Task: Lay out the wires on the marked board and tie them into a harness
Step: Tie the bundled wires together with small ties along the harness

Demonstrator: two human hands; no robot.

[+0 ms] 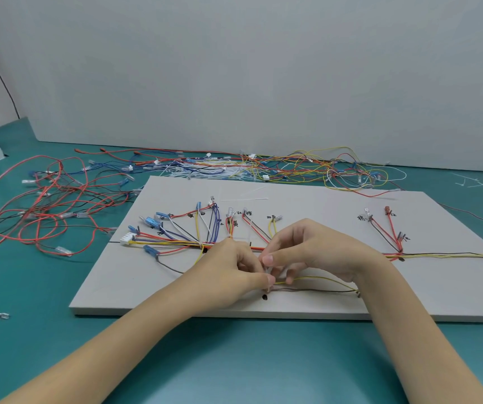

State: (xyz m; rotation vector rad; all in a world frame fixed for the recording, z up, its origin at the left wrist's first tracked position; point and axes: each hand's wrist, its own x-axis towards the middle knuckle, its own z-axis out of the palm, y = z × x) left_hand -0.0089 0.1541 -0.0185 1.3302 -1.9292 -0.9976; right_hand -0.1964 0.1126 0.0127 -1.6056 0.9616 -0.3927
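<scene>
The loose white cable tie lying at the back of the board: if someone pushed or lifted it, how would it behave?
The thin white plastic cable tie probably weighs almost nothing and would skid across the smooth grey board. Lying straight, it looks springy, not limp, likely bowing when lifted by one end.

Board (307, 199) showing matt, smooth grey; wires (176, 243) showing glossy plastic insulation; table mat (234, 360) looking matt teal.

Both bare forearms are reaching forward and converging. The left hand (236, 268) is curling into a pinching grip, the right hand (311, 252) arching beside it, fingertips nearly meeting.
</scene>
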